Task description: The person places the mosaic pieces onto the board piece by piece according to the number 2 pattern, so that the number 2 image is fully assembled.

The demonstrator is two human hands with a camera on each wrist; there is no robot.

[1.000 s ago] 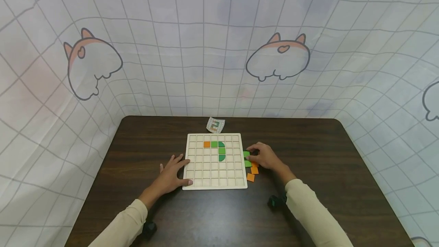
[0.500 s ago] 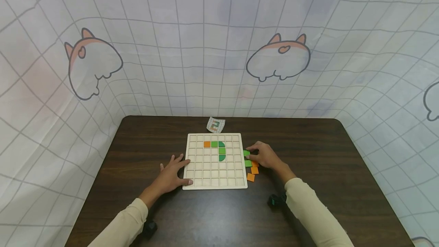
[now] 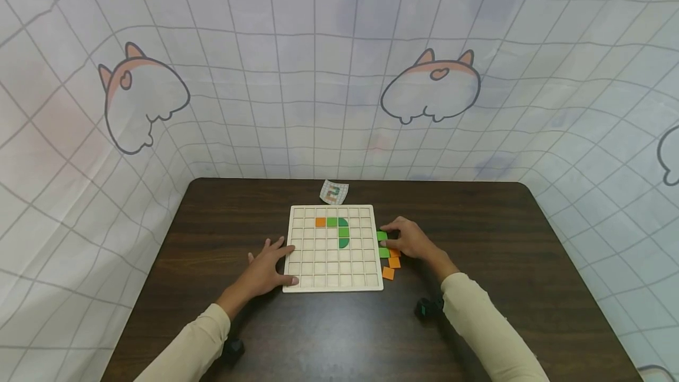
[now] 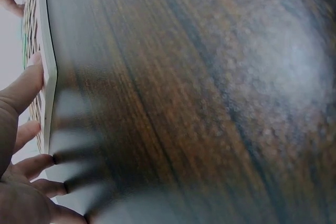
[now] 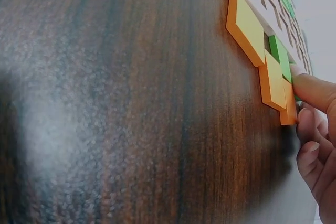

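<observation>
A cream grid board [image 3: 318, 264] lies on the table, with an orange square tile [image 3: 320, 222], light green squares and dark green rounded tiles [image 3: 344, 243] set in its cells. My left hand [image 3: 260, 273] rests at the board's left side, fingers spread, thumb and a fingertip on its edge. Just off the right edge, my right hand [image 3: 411, 240] has thumb and index finger on opposite sides of a light green square tile [image 3: 382, 236], pinching it. Another light green tile [image 3: 384, 252] lies below that thumb. The right wrist view shows the thumb by the green tiles [image 5: 280, 56]; the pinched one is mostly hidden.
Several loose orange tiles [image 3: 388, 273] lie beside the board's lower right edge. A small paper card [image 3: 334, 192] with a coloured grid pattern is behind the board. The dark wooden table [image 3: 467, 211] ends at a cloth wall [image 3: 339, 152] with gridlines.
Both hands stay almost where they were. The light green tile at my right fingertips has shifted very slightly away from me; the tiles on the board look the same.
</observation>
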